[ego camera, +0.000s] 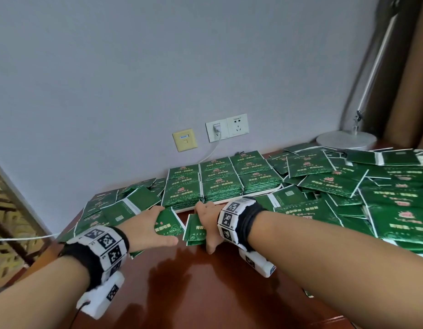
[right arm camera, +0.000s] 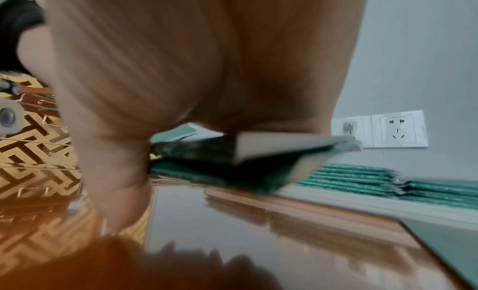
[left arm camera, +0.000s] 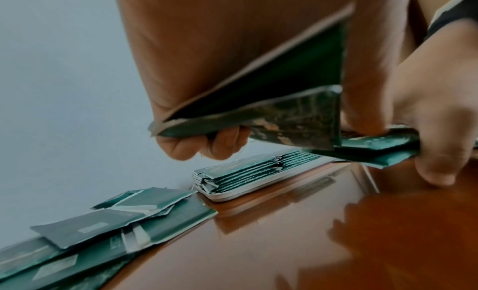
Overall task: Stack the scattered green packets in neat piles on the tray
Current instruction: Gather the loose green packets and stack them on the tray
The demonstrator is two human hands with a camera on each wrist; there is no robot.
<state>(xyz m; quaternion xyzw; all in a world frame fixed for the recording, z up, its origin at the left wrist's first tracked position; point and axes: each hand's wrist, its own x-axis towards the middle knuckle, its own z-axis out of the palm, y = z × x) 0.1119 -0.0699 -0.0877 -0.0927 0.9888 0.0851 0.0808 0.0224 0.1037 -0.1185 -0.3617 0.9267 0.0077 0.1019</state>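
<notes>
Neat piles of green packets (ego camera: 220, 181) fill the white tray (ego camera: 262, 192) by the wall, with several rows side by side. My left hand (ego camera: 155, 224) grips a bent green packet (ego camera: 169, 222) just in front of the tray; in the left wrist view its fingers (left arm camera: 201, 145) curl under that packet (left arm camera: 271, 102). My right hand (ego camera: 206, 222) holds a small bundle of packets (ego camera: 193, 230) on the table, thumb (ego camera: 211, 243) pressed down at its near edge. The bundle (right arm camera: 220, 163) shows under my palm in the right wrist view, with the tray's stacks (right arm camera: 362, 178) behind it.
Loose packets lie heaped on the right (ego camera: 372, 193) and scattered on the left (ego camera: 115, 207) of the glossy brown table (ego camera: 205, 281). A lamp base (ego camera: 345, 138) stands at the back right. Wall sockets (ego camera: 227, 128) with a plugged cable sit behind the tray.
</notes>
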